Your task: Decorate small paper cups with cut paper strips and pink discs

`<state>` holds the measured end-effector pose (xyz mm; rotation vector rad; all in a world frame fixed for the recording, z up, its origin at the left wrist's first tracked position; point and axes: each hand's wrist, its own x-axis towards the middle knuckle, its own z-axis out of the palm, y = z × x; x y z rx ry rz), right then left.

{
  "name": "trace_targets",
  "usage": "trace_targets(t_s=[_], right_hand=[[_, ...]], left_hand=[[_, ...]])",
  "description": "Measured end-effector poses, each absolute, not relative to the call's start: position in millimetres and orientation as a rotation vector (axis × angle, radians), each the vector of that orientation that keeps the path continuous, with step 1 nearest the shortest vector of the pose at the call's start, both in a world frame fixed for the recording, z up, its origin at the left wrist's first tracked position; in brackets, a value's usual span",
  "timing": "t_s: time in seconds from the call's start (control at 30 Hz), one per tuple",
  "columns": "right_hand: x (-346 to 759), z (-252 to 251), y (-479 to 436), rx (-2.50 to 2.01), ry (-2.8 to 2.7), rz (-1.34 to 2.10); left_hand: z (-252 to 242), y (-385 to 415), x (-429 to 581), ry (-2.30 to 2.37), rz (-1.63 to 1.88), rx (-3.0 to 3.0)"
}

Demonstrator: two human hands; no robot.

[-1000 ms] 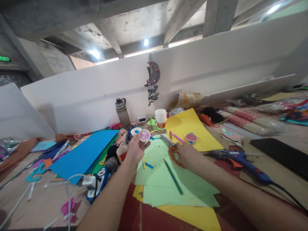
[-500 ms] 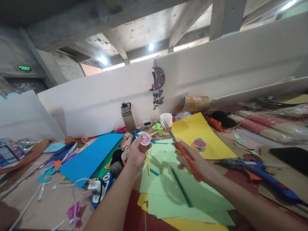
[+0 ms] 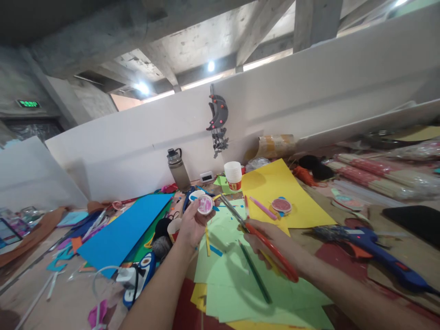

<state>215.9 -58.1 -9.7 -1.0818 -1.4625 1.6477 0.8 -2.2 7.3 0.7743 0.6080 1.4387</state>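
My left hand (image 3: 190, 224) is closed around a small white paper cup (image 3: 205, 204) whose pink-smeared bottom faces me, with a yellow strip (image 3: 207, 240) hanging below it. My right hand (image 3: 266, 240) grips red-handled scissors (image 3: 264, 240), lifted off the table, blades (image 3: 229, 210) pointing up and left toward the cup. Both hands hover over light green paper sheets (image 3: 237, 284) where a dark green pencil (image 3: 255, 272) lies.
A blue sheet (image 3: 123, 227) lies left, a yellow sheet (image 3: 278, 192) right with a pink disc (image 3: 281, 206) and pink strip (image 3: 261, 207). Stacked paper cups (image 3: 233, 175), a water bottle (image 3: 178, 168), a blue glue gun (image 3: 374, 247) and a white partition wall (image 3: 309, 101) surround the work spot.
My right hand picked the scissors up from the table and now holds them raised, blades swung toward the cup. The left hand keeps holding the cup in about the same place.
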Motion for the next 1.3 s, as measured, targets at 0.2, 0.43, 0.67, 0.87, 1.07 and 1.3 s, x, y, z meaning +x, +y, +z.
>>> trace_targets(t_s=[0.2,0.43,0.67,0.87,1.07,1.3], right_hand=[[215,-4,-63,-1.191,-1.509,1.548],[214,-3,-65,-1.184,-1.486,1.566],[212,2,-68,-1.173,-1.485,1.582],[212,0,-69,-1.148,-1.512,1.585],[213,0,-69,-1.195,-1.492,1.599],[213,-2,-68,-1.203,-1.543,1.541]], left_hand=[[8,-4,5,0.609,1.434,0.742],[10,-7,7,0.601,1.436,0.743],[9,-9,10,0.589,1.458,0.733],[9,-10,11,0.580,1.462,0.727],[9,-9,11,0.567,1.473,0.726],[7,-10,11,0.601,1.489,0.763]])
